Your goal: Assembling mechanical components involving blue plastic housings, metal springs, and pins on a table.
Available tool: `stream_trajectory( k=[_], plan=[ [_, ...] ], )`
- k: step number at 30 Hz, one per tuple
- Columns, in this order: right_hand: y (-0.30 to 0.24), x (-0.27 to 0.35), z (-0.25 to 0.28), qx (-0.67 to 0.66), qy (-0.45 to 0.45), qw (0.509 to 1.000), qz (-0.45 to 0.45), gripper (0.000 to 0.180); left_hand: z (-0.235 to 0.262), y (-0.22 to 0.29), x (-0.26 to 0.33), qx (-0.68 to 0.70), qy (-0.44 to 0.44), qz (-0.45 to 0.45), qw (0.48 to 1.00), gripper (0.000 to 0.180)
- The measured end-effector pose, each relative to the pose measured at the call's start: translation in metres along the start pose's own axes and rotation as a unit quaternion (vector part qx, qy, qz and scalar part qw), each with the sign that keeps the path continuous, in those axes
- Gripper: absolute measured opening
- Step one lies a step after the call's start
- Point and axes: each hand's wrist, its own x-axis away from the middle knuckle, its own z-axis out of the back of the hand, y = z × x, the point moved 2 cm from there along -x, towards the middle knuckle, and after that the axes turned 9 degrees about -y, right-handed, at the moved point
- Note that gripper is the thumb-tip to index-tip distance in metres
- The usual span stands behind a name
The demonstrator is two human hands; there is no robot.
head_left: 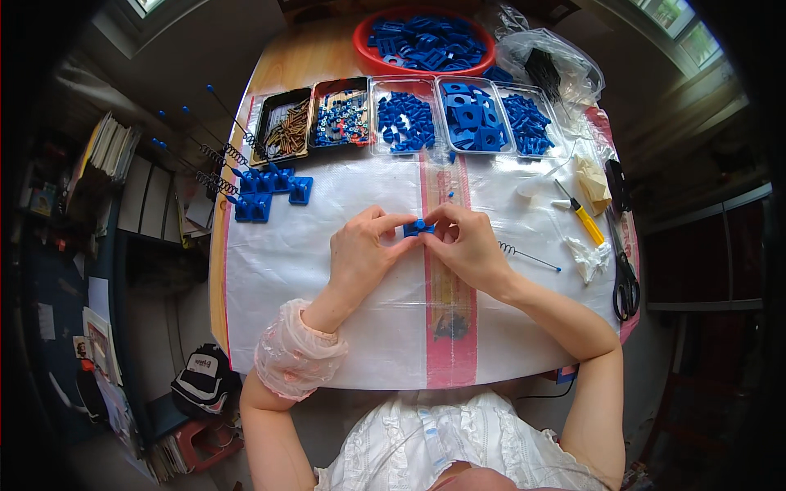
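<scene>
Above the middle of the table, a small blue plastic part [419, 229] is pinched between both hands. My left hand [366, 244] grips its left side between thumb and fingers. The fingertips of my right hand [465, 244] close on its right side and top, hiding some of it. Just right of my right hand lies a black coil spring [508, 248] with a thin rod and a blue tip. At the left, several assembled blue bases [254, 206] stand together, some bearing black springs and long blue-tipped rods.
Along the back are trays of screws [288, 129], nuts [342, 123] and blue parts [405, 123]. Behind them sits a red basin [362, 56] of blue pieces. A yellow-handled screwdriver [588, 223], crumpled tissue [588, 259] and black scissors [626, 286] lie at the right.
</scene>
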Motion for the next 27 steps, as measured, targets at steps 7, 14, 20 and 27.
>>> stream_trajectory(
  k=[7,14,20,27],
  plan=[
    [0.0010,-0.0038,-0.0032,-0.003,0.011,1.000,-0.003,0.014,0.0006,-0.0018,0.0000,-0.012,0.000,-0.001,1.000,0.029],
    [0.0075,-0.0049,-0.0079,-0.001,0.035,0.999,0.030,0.011,0.0000,-0.0029,-0.0012,-0.014,-0.004,0.003,1.000,0.029],
    [0.0093,-0.0044,-0.0093,-0.010,0.038,0.999,0.028,0.011,0.0003,-0.0013,-0.0008,-0.008,0.000,0.000,1.000,0.033],
    [0.0056,-0.0031,-0.0077,-0.028,0.035,0.999,-0.002,0.013,-0.0003,-0.0025,-0.0014,-0.008,-0.001,-0.003,1.000,0.033]
  ],
)
